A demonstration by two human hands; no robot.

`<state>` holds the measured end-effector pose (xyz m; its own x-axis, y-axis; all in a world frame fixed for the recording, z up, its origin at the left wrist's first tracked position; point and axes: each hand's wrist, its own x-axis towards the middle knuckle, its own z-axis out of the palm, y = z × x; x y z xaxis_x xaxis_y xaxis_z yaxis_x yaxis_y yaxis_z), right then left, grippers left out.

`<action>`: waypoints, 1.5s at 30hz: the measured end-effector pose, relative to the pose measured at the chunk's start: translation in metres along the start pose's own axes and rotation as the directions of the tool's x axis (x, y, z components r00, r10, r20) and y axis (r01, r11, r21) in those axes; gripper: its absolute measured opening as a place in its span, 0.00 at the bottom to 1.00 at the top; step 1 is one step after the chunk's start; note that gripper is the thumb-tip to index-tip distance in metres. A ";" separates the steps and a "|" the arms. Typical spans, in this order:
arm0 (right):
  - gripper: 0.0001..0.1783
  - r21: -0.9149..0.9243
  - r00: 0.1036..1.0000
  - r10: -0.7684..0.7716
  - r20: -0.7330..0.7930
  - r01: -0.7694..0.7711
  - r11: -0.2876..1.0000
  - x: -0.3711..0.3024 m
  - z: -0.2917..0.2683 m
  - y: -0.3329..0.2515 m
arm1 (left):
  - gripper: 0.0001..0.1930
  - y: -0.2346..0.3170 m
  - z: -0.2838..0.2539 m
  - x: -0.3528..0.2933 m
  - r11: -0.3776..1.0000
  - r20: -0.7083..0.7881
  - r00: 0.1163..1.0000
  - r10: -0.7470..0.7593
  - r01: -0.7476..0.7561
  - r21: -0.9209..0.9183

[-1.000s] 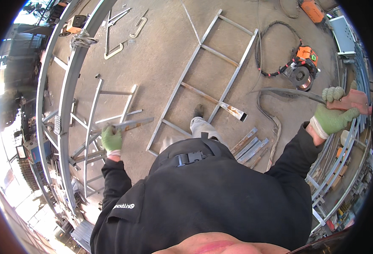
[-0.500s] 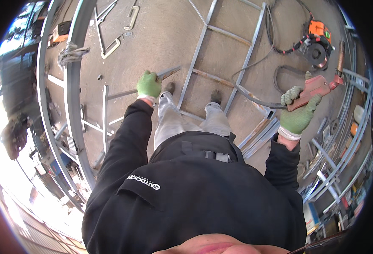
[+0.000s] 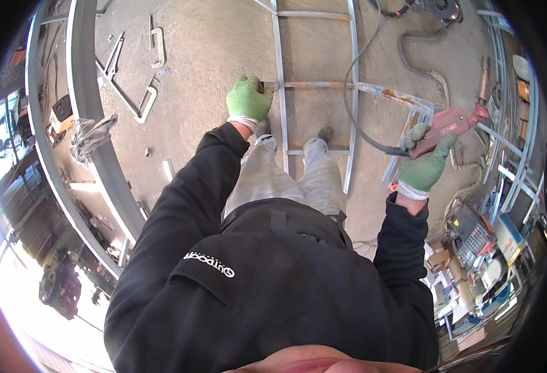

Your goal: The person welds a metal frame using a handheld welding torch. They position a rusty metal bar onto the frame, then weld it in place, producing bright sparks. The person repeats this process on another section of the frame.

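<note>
My left hand, in a green glove, is closed around a short steel bar. Most of that bar is hidden by the glove; its visible end is at the left rail of a ladder-like steel frame, level with one of the rungs. In my gloved right hand is a red welding gun, its copper-coloured nozzle directed up and away. From its rear a dark cable curves across the frame.
C-clamps and thin metal pieces lie on the floor at far left. A long steel beam with a grey rag on it stands left. Steel lengths and clutter fill the right side. My feet are by the frame.
My left hand has brought the bar right to the frame's left rail, turning it in line with the rung. My right hand still holds the welding gun. The view has shifted.
</note>
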<state>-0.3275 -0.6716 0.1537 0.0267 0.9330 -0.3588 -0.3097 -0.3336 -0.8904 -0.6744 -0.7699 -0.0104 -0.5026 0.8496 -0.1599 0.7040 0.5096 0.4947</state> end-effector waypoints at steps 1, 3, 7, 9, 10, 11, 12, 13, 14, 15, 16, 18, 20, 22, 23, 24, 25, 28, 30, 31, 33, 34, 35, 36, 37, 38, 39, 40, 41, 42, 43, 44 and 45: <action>0.32 0.003 1.000 -0.004 -0.001 0.004 1.000 -0.006 -0.003 0.006 | 0.16 0.001 0.002 -0.003 1.000 -0.018 1.000 0.006 -0.006 -0.009; 0.32 -0.045 0.999 -0.009 -0.031 0.007 0.999 -0.017 -0.010 0.018 | 0.17 0.004 0.005 -0.009 1.000 -0.024 1.000 0.001 -0.002 -0.019; 0.31 -0.104 0.991 0.044 -0.123 -0.057 0.993 -0.035 -0.027 0.046 | 0.21 0.004 0.003 -0.016 0.999 -0.005 1.000 0.030 -0.030 -0.031; 0.30 -0.125 0.986 0.109 -0.126 -0.124 0.984 -0.049 -0.040 0.059 | 0.25 0.006 0.001 -0.020 0.997 -0.007 0.997 0.076 -0.076 0.015; 0.29 -0.134 0.985 0.137 -0.110 -0.151 0.979 -0.055 -0.048 0.067 | 0.26 0.007 0.000 -0.023 0.998 -0.007 0.998 0.067 -0.067 -0.011; 0.29 -0.145 0.982 0.167 -0.091 -0.179 0.973 -0.062 -0.054 0.077 | 0.28 0.009 0.000 -0.026 0.998 -0.017 0.998 0.055 -0.056 -0.036; 0.28 -0.155 0.978 0.198 -0.070 -0.206 0.966 -0.067 -0.060 0.087 | 0.30 0.012 0.000 -0.029 0.997 -0.015 0.999 0.035 -0.035 -0.065; 0.27 -0.164 0.971 0.236 -0.049 -0.241 0.957 -0.072 -0.067 0.097 | 0.35 0.014 0.000 -0.031 0.998 -0.018 0.998 0.057 -0.057 -0.010; 0.26 -0.173 0.961 0.274 -0.028 -0.274 0.946 -0.076 -0.074 0.108 | 0.37 0.015 0.000 -0.033 0.998 -0.032 0.997 0.064 -0.064 -0.002; 0.25 -0.182 0.947 0.320 -0.029 -0.320 0.930 -0.079 -0.081 0.117 | 0.39 0.016 0.000 -0.035 0.999 -0.025 0.998 0.050 -0.050 0.007; 0.25 -0.202 0.945 0.325 -0.027 -0.323 0.924 -0.080 -0.088 0.127 | 0.41 0.016 0.001 -0.035 0.999 -0.019 0.999 0.038 -0.037 0.016; 0.24 -0.236 0.929 0.363 -0.074 -0.370 0.898 -0.086 -0.098 0.149 | 0.45 0.012 0.002 -0.035 0.999 0.058 0.998 0.036 -0.036 0.002; 0.22 -0.247 0.918 0.391 -0.070 -0.395 0.885 -0.088 -0.108 0.169 | 0.44 0.006 0.007 -0.032 0.981 0.019 0.982 0.190 -0.188 -0.051; 0.22 -0.251 0.875 0.465 -0.138 -0.485 0.838 -0.090 -0.115 0.187 | 0.41 -0.004 0.013 -0.031 0.972 0.073 0.974 0.213 -0.203 -0.118; 0.21 -0.257 0.876 0.463 -0.133 -0.482 0.838 -0.091 -0.118 0.194 | 0.40 -0.009 0.016 -0.030 0.950 0.047 0.957 0.286 -0.276 -0.145; 0.21 -0.271 0.866 0.474 -0.157 -0.499 0.823 -0.091 -0.121 0.202 | 0.39 -0.012 0.021 -0.029 0.922 0.016 0.934 0.356 -0.348 -0.171; 0.21 -0.285 0.856 0.484 -0.180 -0.516 0.807 -0.091 -0.123 0.209 | 0.37 -0.015 0.027 -0.030 0.891 0.016 0.939 0.344 -0.321 -0.320; 0.22 -0.279 0.853 0.492 -0.175 -0.522 0.806 -0.089 -0.130 0.232 | 0.35 -0.021 0.042 -0.039 0.730 0.028 0.956 0.291 -0.203 -0.652; 0.22 -0.231 0.877 0.451 -0.165 -0.479 0.847 -0.086 -0.134 0.254 | 0.36 -0.021 0.051 -0.043 0.625 0.032 0.969 0.247 -0.134 -0.769; 0.23 -0.202 0.889 0.431 -0.153 -0.455 0.867 -0.084 -0.138 0.267 | 0.40 -0.021 0.056 -0.047 0.564 0.009 0.975 0.224 -0.122 -0.817; 0.24 -0.138 0.884 0.454 -0.116 -0.467 0.874 -0.079 -0.150 0.295 | 0.43 -0.022 0.067 -0.052 0.531 -0.106 0.953 0.283 -0.248 -0.810; 0.25 -0.100 0.888 0.455 -0.069 -0.460 0.882 -0.076 -0.159 0.310 | 0.44 -0.023 0.073 -0.054 0.539 -0.173 0.927 0.332 -0.337 -0.772; 0.27 -0.111 0.851 0.522 -0.060 -0.525 0.844 -0.070 -0.171 0.323 | 0.44 -0.026 0.080 -0.058 0.629 -0.221 0.916 0.335 -0.392 -0.671; 0.27 -0.109 0.862 0.505 -0.047 -0.507 0.855 -0.066 -0.179 0.341 | 0.43 -0.028 0.092 -0.057 0.675 -0.299 0.874 0.383 -0.486 -0.556; 0.27 -0.100 0.869 0.494 -0.036 -0.495 0.863 -0.062 -0.187 0.358 | 0.41 -0.031 0.105 -0.058 0.700 -0.300 0.900 0.315 -0.434 -0.567; 0.27 -0.093 0.876 0.481 -0.026 -0.481 0.872 -0.056 -0.196 0.375 | 0.39 -0.034 0.119 -0.059 0.720 -0.302 0.921 0.246 -0.382 -0.580; 0.27 -0.097 0.885 0.458 -0.089 -0.465 0.880 -0.052 -0.202 0.394 | 0.35 -0.040 0.133 -0.057 0.744 -0.270 0.936 0.227 -0.346 -0.572; 0.27 -0.097 0.885 0.456 -0.094 -0.464 0.880 -0.048 -0.210 0.411 | 0.32 -0.046 0.145 -0.054 0.767 -0.233 0.950 0.207 -0.305 -0.564; 0.27 -0.097 0.885 0.454 -0.100 -0.463 0.881 -0.043 -0.216 0.428 | 0.28 -0.053 0.155 -0.051 0.786 -0.195 0.962 0.189 -0.267 -0.558; 0.27 -0.100 0.886 0.449 -0.111 -0.460 0.882 -0.036 -0.221 0.444 | 0.25 -0.060 0.163 -0.047 0.827 -0.178 0.968 0.175 -0.242 -0.507; 0.28 -0.103 0.885 0.458 -0.083 -0.465 0.879 -0.031 -0.227 0.458 | 0.22 -0.066 0.169 -0.044 0.862 -0.157 0.974 0.162 -0.217 -0.458; 0.28 -0.110 0.879 0.472 -0.063 -0.476 0.873 -0.027 -0.232 0.470 | 0.19 -0.072 0.174 -0.044 0.910 -0.114 0.990 0.087 -0.126 -0.394; 0.29 -0.118 0.867 0.495 -0.060 -0.499 0.859 -0.022 -0.237 0.480 | 0.13 -0.076 0.179 -0.043 0.838 -0.150 0.987 0.060 -0.132 -0.529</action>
<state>-0.2517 -0.8840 -0.3321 -0.0730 0.6351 -0.7690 -0.1674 -0.7679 -0.6183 -0.6162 -0.8204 -0.1941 -0.5290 0.8486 0.0005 0.3911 0.2433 0.8876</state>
